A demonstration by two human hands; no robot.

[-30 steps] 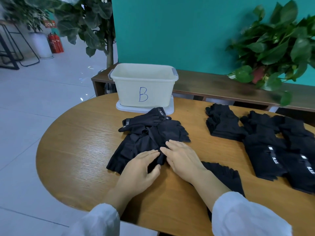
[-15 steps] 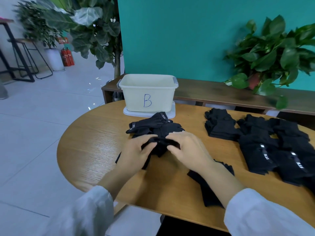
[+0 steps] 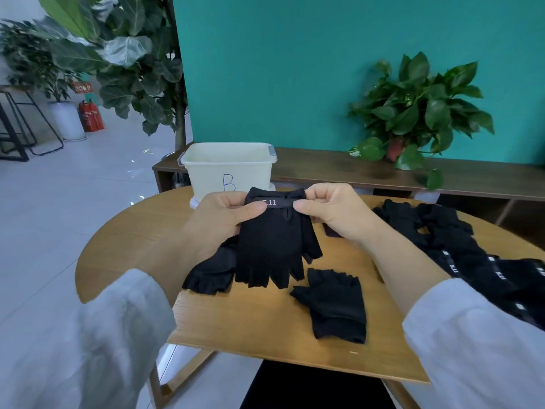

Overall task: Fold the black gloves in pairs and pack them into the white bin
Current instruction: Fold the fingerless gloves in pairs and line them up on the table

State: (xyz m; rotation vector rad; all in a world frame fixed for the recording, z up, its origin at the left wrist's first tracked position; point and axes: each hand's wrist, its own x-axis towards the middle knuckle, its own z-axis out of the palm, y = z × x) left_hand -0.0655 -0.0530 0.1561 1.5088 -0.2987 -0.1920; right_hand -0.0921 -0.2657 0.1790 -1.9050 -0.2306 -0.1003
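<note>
A black fingerless glove (image 3: 272, 246) hangs cuff-up above the wooden table (image 3: 259, 317), its finger ends pointing down. My left hand (image 3: 224, 214) pinches the left end of its cuff and my right hand (image 3: 333, 211) pinches the right end. A second glove (image 3: 211, 274) trails below and left of it, partly behind my left hand. One more single glove (image 3: 334, 304) lies flat near the table's front edge. The white bin (image 3: 227, 169) marked B stands at the table's far side, just behind my hands.
Several more black gloves (image 3: 460, 255) lie in a row along the table's right side. A low wooden bench (image 3: 368, 172) with a potted plant (image 3: 418, 113) runs behind the table. A tall leafy plant (image 3: 124, 60) stands at the back left.
My hands went from pressing the gloves on the table to lifting one by its cuff in front of the bin. The camera view tilted up.
</note>
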